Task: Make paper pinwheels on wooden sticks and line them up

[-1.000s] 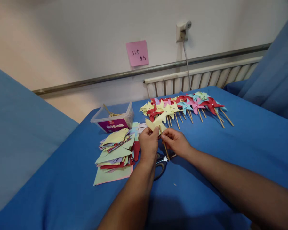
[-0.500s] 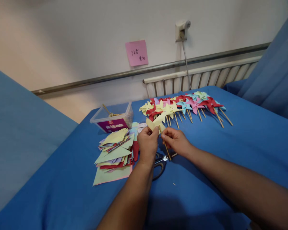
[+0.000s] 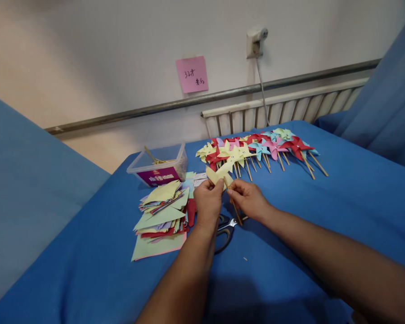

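Observation:
Between my hands is a pale yellow paper pinwheel (image 3: 220, 173), with a thin wooden stick (image 3: 235, 208) against it, slanting down towards me. My left hand (image 3: 208, 198) is closed on the paper, its thumb close to the stick's upper end. The fingers of my right hand (image 3: 248, 198) pinch the stick just below the paper. Under the stick's lower end lie dark-handled scissors (image 3: 225, 234) on the blue cloth, partly hidden by my left wrist. How stick and paper are joined is hidden by my fingers.
A pile of coloured paper pieces (image 3: 162, 216) lies left of my hands. Behind it stands a clear plastic box (image 3: 157, 173) with sticks inside. Several finished pinwheels (image 3: 273, 148) lie at the back of the blue-covered table (image 3: 324, 211). A radiator (image 3: 290, 105) runs along the wall.
Almost nothing differs. The stick's lower end has shifted slightly to the right, and both hands keep their hold.

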